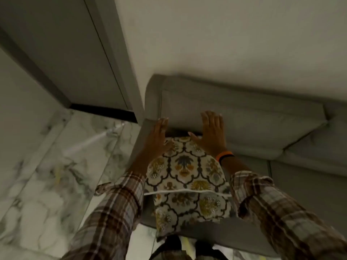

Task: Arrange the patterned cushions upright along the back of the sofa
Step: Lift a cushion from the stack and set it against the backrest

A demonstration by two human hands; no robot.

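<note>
Two patterned cushions with cream, yellow and blue floral print lie at the left end of the grey sofa (244,107). The upper cushion (185,166) overlaps the lower cushion (193,207), which reaches the seat's front edge. My left hand (156,136) lies flat with fingers together on the upper cushion's top left corner, beside the sofa arm. My right hand (212,132) is flat with fingers spread, palm on the cushion's top right corner, fingertips against the grey back cushion. Neither hand grips anything.
The sofa's left arm (142,139) runs beside my left hand. A white wall (225,44) rises behind the sofa, with a grey door (62,53) to the left. Marble floor (56,166) lies left of the sofa. More grey seat cushions (309,147) extend right.
</note>
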